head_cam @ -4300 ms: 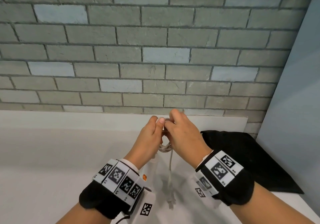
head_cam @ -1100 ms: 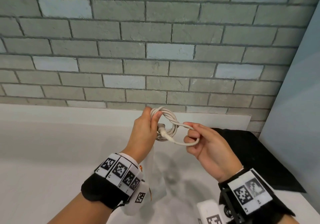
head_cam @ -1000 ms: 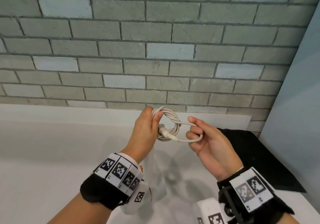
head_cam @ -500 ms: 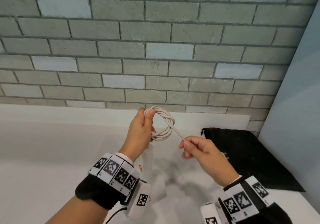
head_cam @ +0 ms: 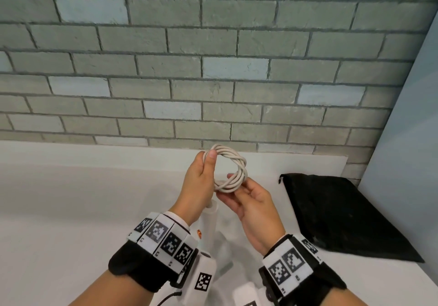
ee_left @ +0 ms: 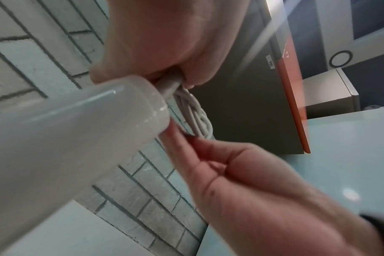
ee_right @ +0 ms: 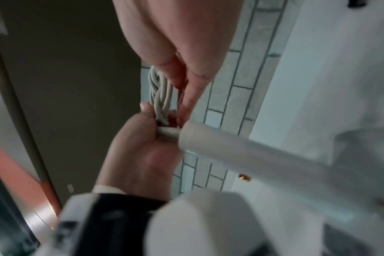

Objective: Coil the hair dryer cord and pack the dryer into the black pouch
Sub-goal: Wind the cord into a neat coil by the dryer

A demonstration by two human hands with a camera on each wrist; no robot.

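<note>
A white cord coil (head_cam: 237, 163) is held up in front of the brick wall. My left hand (head_cam: 201, 177) grips its left side, with the thumb pressed on top. Palm up, my right hand (head_cam: 246, 196) pinches the coil's lower edge. The white hair dryer's handle (head_cam: 211, 220) hangs below the left hand; its body is mostly hidden behind my wrists. In the left wrist view the handle (ee_left: 77, 138) runs into the cord coil (ee_left: 197, 121). The right wrist view shows the coil (ee_right: 160, 93) between both hands. The black pouch (head_cam: 343, 215) lies flat on the right.
A white counter (head_cam: 71, 211) runs under my hands, against a grey brick wall (head_cam: 213, 68). A pale blue panel (head_cam: 407, 139) closes off the right side, just past the pouch.
The right hand was drawing the loose cord end out to the right and down. That end is now wound into the coil, and the right hand has come back up under it.
</note>
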